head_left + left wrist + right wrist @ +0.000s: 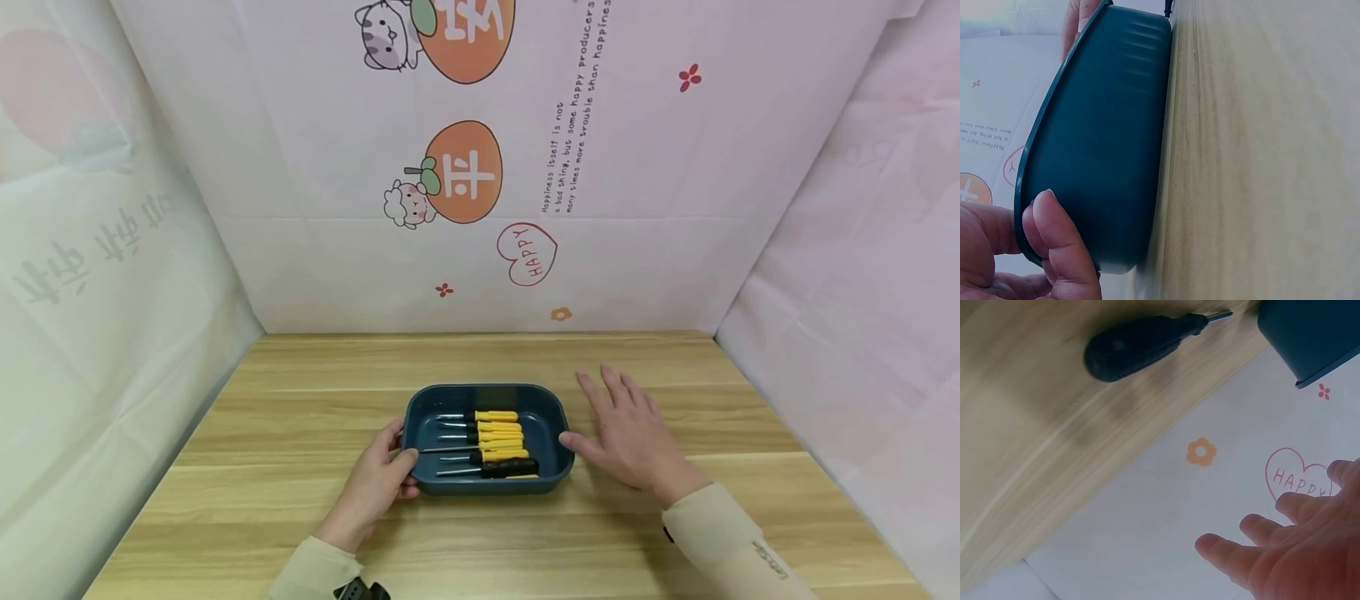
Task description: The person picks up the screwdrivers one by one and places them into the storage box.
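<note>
A dark teal plastic box (491, 488) rests on the wooden table, with several screwdrivers (501, 427) lying side by side in it. Most have yellow and black handles; nearest the front is a black-handled screwdriver (510, 468). My left hand (378, 473) grips the box's left end, thumb over the rim and fingers (1063, 244) against the outer wall. At the other end, my right hand (633, 437) is spread, its thumb at the box's right rim. Another black-handled screwdriver (1138, 347) lies on the table in the right wrist view; the right hand hides it in the head view.
The wooden table (315, 375) extends around the box on all sides. Behind it rises a white printed backdrop (337, 275), and white sheets hang at the left (150, 317) and right (847, 333).
</note>
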Available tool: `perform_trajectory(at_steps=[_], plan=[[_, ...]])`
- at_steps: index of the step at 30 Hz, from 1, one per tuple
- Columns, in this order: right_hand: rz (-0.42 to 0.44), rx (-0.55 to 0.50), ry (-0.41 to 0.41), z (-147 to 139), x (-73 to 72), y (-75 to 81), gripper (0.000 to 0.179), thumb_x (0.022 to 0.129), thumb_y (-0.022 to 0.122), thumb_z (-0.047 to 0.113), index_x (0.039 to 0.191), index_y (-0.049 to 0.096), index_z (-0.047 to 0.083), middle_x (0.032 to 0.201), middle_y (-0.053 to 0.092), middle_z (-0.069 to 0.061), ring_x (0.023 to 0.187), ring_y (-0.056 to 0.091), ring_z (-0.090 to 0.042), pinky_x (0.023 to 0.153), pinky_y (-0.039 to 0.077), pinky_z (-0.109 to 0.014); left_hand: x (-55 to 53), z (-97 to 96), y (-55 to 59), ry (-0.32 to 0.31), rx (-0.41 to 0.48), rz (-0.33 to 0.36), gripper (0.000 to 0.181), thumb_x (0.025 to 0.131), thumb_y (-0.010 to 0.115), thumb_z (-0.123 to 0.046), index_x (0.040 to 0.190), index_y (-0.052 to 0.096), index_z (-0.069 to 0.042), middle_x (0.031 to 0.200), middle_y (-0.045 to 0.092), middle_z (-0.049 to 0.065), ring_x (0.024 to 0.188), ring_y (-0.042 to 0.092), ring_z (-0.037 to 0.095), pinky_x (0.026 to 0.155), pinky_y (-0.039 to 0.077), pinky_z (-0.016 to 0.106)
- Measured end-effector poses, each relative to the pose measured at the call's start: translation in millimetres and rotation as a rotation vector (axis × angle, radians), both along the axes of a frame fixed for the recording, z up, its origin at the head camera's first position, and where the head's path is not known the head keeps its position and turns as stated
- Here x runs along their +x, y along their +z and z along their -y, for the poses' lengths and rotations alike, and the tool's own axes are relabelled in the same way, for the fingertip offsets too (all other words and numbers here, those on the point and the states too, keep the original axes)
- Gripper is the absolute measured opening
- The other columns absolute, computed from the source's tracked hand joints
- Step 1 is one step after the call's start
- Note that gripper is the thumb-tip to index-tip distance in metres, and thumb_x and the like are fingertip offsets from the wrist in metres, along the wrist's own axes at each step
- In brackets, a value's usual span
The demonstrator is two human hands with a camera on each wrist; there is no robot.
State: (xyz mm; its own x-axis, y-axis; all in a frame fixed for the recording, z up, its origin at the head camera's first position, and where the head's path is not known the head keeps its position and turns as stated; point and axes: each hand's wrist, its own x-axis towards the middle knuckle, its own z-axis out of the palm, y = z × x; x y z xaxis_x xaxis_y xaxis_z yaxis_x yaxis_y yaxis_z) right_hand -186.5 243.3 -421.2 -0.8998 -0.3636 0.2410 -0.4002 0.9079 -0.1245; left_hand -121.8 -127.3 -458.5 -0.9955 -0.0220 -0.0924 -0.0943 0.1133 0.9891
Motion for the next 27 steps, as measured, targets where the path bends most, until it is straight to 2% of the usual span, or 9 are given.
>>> perform_trajectory(at_steps=[6, 14, 27], plan=[[0.015, -0.017, -0.006, -7.2, 2.3, -2.2, 0.101, 0.092, 0.056, 0.076, 0.167, 0.024, 0.017, 0.168, 0.022, -0.028, 0.149, 0.026, -0.057, 0.117, 0.024, -0.075, -0.3, 0.0, -0.4, 0.001, -0.007, 0.0, 0.06, 0.104, 0.056, -0.013, 0.16, 0.037, -0.009, 0.143, 0.05, 0.022, 0.075, 0.059, 0.022, 0.06, 0.058, 0.03], [0.032, -0.02, -0.017, -14.8, 7.5, -5.1, 0.101, 0.093, 0.053, 0.076, 0.168, 0.02, 0.017, 0.167, 0.024, -0.03, 0.146, 0.034, -0.057, 0.113, 0.031, -0.076, 0.1, 0.2, -0.3, -0.002, -0.011, -0.001, 0.059, 0.104, 0.056, -0.013, 0.16, 0.037, -0.01, 0.144, 0.05, 0.022, 0.075, 0.059, 0.022, 0.061, 0.059, 0.03], [0.068, -0.031, -0.042, -22.9, 13.2, -9.4, 0.096, 0.096, 0.058, 0.067, 0.166, 0.025, 0.01, 0.162, 0.033, -0.033, 0.14, 0.04, -0.061, 0.107, 0.036, -0.078, 0.8, 0.5, -0.5, 0.0, -0.019, -0.001, 0.06, 0.104, 0.056, -0.013, 0.16, 0.037, -0.01, 0.145, 0.05, 0.021, 0.075, 0.06, 0.022, 0.061, 0.059, 0.03]])
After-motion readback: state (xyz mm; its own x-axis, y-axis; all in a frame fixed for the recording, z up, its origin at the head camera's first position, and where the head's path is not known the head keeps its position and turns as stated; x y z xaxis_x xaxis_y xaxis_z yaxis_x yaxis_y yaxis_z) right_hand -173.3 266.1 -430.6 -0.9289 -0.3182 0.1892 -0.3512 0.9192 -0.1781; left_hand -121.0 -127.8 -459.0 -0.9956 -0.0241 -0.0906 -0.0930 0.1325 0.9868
